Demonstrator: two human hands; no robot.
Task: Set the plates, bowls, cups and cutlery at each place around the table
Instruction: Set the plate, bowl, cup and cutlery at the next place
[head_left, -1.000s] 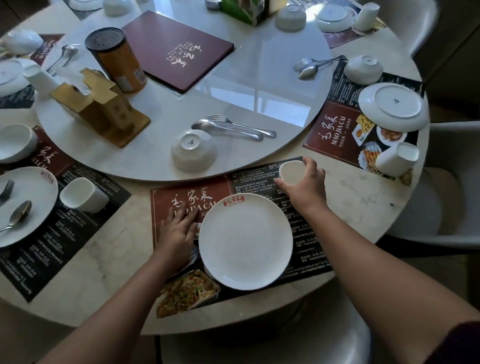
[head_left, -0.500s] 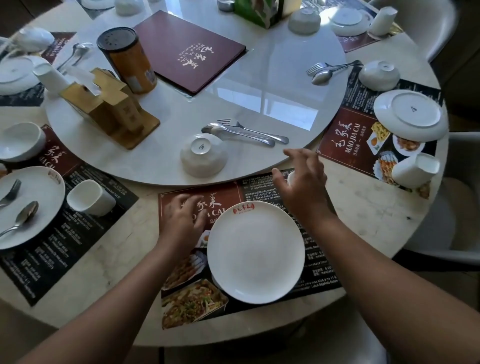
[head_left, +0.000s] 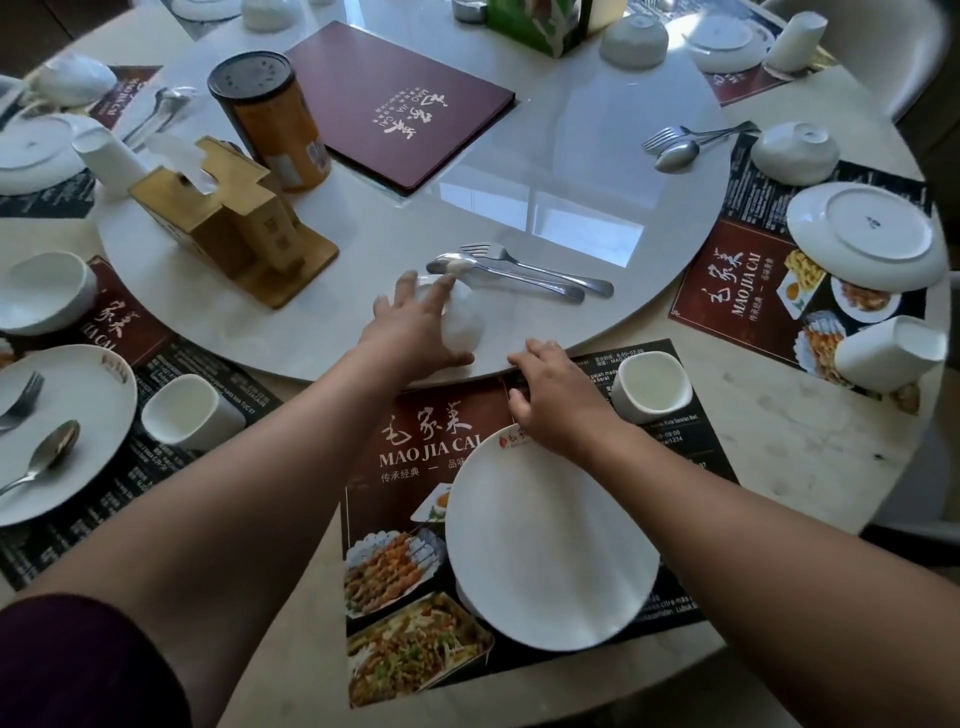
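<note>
My left hand (head_left: 415, 332) is wrapped over an upside-down white bowl (head_left: 465, 325) on the near edge of the white turntable (head_left: 519, 171). My right hand (head_left: 556, 402) rests empty, fingers apart, on the placemat (head_left: 426, 441) just beyond a white plate (head_left: 550, 540). A white cup (head_left: 652, 389) stands upright on the mat to the right of that hand. A spoon (head_left: 498, 270) and a fork (head_left: 540, 265) lie on the turntable just past the bowl.
On the turntable stand a wooden tissue holder (head_left: 234, 223), an orange canister (head_left: 270, 124) and a maroon menu (head_left: 410, 104). A set place with plate (head_left: 57, 431), cup (head_left: 187, 415) and bowl (head_left: 44, 291) is at left. An overturned plate (head_left: 867, 234) and cup (head_left: 888, 353) are at right.
My right hand let go of the cup, leaving it upright on the mat. My left hand left the mat, reached forward to the turntable and closed over the overturned bowl.
</note>
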